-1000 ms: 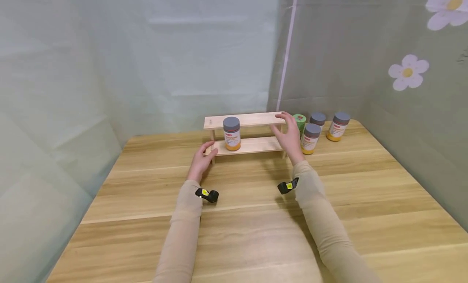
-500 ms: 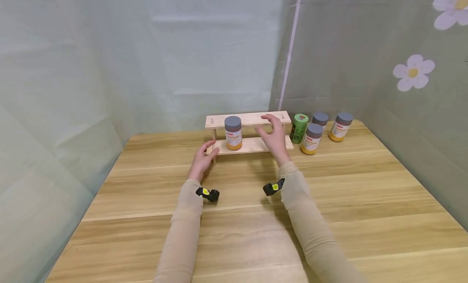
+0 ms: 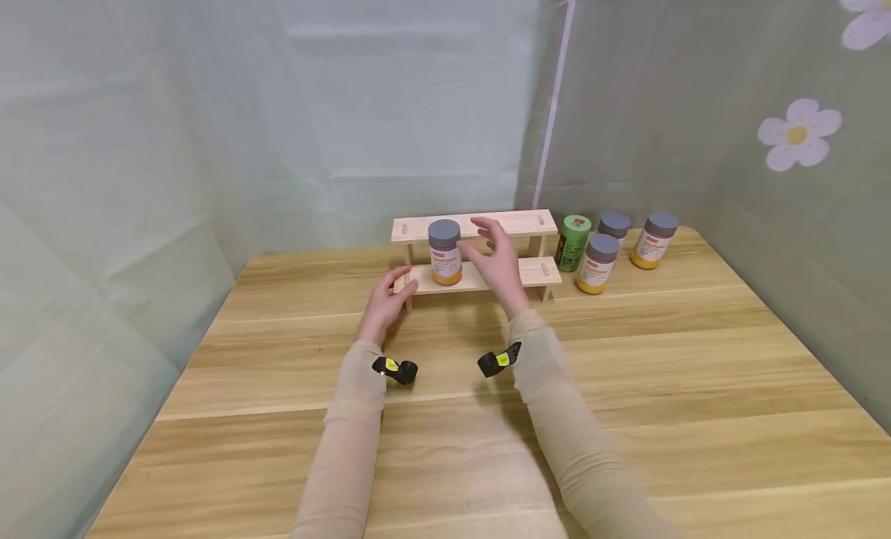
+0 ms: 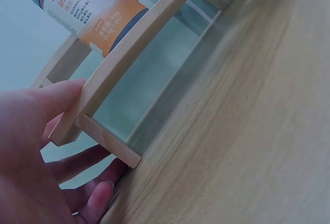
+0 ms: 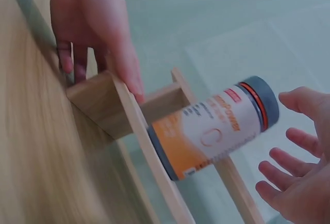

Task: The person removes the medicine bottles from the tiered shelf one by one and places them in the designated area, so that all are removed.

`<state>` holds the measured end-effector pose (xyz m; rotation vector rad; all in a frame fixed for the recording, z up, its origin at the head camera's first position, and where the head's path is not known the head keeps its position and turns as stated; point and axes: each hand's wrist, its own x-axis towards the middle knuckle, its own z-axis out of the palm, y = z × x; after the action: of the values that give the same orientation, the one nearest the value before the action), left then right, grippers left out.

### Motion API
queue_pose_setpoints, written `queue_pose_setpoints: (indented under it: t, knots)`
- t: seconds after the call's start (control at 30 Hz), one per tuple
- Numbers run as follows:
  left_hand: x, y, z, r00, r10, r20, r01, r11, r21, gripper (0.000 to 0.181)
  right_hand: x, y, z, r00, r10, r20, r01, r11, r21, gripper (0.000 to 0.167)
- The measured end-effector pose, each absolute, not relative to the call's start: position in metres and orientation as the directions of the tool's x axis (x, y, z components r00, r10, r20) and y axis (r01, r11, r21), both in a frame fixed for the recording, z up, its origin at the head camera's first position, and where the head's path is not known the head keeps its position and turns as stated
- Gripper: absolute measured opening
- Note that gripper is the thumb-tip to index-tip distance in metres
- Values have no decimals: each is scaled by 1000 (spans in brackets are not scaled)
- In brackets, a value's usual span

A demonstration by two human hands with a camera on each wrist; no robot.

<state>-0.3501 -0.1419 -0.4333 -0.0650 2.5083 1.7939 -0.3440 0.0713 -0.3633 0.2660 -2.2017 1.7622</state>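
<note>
A two-tier wooden shelf (image 3: 518, 223) stands on the table. On the left part of its lower board sits an upright supplement bottle (image 3: 445, 264) with a grey cap and an orange-and-white label. My left hand (image 3: 380, 308) holds the shelf's left end; in the left wrist view its thumb (image 4: 64, 96) lies on the lower board, with fingers around the leg. My right hand (image 3: 500, 272) is just right of the bottle, thumb and fingers spread. The right wrist view shows a small gap between those fingers (image 5: 283, 164) and the bottle's cap (image 5: 265, 100).
Right of the shelf stand a green canister (image 3: 573, 245) and several similar bottles, the front one (image 3: 598, 267) nearest. Fabric walls (image 3: 431, 121) enclose the wooden table (image 3: 445, 446) at the back and sides.
My right hand has moved left from the shelf's right end to beside the bottle. My left hand, the shelf and the bottle have stayed in place; the view has shifted slightly.
</note>
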Motion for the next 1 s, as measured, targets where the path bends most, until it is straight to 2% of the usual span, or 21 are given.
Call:
queue_pose_setpoints:
  t: [0.47,1.0]
  knots:
    - [-350,-141,-433,-998,-12,-63,-64,322,944,49,-350,52,-377,-955,-5,298,-292,209,-933,68]
    - [-352,-140,-437,-997,-17,-80,-81,313,946,50,-356,50,-384,-964,-43,261,-264,187,-946,60]
